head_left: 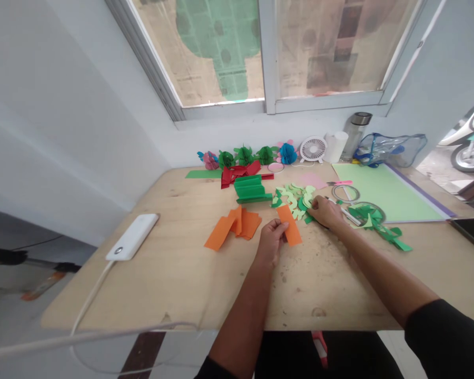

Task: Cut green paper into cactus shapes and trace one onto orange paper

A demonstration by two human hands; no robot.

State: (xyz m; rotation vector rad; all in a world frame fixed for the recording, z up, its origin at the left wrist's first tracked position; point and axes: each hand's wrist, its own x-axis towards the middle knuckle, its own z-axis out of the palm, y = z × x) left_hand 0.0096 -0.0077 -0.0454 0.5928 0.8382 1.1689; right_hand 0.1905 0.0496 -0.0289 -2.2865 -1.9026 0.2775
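Wooden table point(174, 287) fills my head view. On it, a heap of cut green pieces point(291, 196); left hand point(274, 238) on the heap's near side, right hand point(327, 211) at its right edge. From my remote post, the key relation: the orange strip point(294, 230) lies between the hands, left one nearer, in fact holding it. Its long axis runs away from me, far end leaning left, toward the heap. Left forearm reaches forward, thumb and fingers clamped on the strip's left edge. Right forearm slants in, fingers curled downward; grip there I can't tell.
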